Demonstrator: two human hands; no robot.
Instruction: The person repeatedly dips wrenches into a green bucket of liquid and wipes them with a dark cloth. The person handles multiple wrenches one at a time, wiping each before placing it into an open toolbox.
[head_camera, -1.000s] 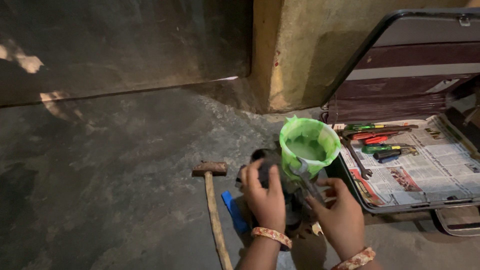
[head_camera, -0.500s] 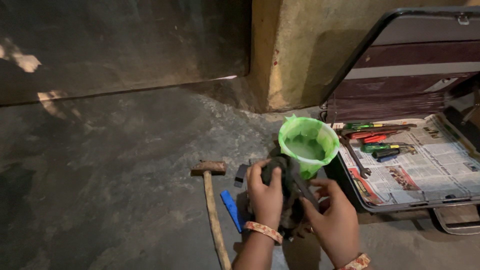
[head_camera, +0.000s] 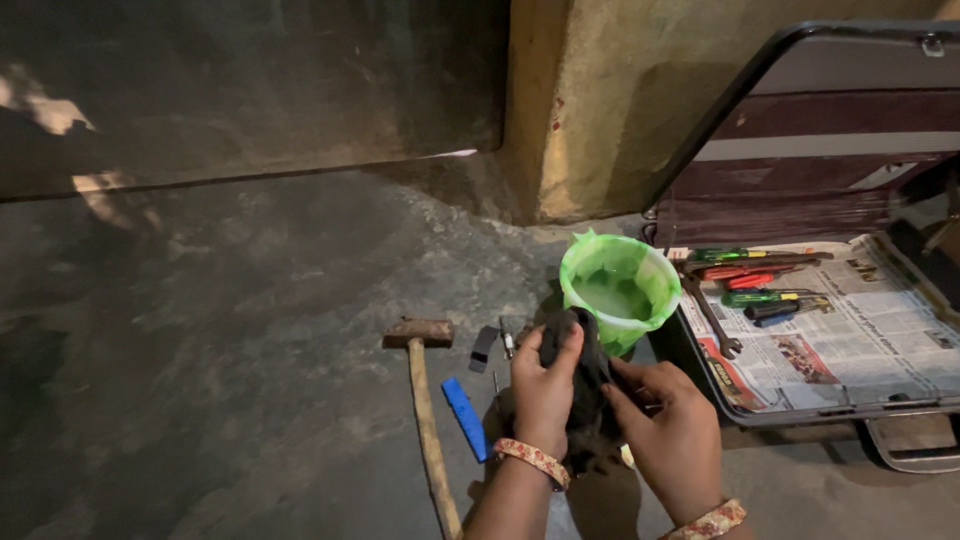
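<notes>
Both the left hand (head_camera: 542, 392) and the right hand (head_camera: 672, 432) grip a dark, grimy lump of cloth (head_camera: 588, 392) beside a translucent green plastic cup (head_camera: 620, 290) and a wooden-handled hammer (head_camera: 425, 400).

A single head-worn camera looks steeply down, close above the floor (head_camera: 250, 330).

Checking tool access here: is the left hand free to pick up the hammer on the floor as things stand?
Probably not at once. The left hand grips a dark object together with the right hand. The hammer lies close to its left with nothing between, so only the grip hinders it.
</notes>
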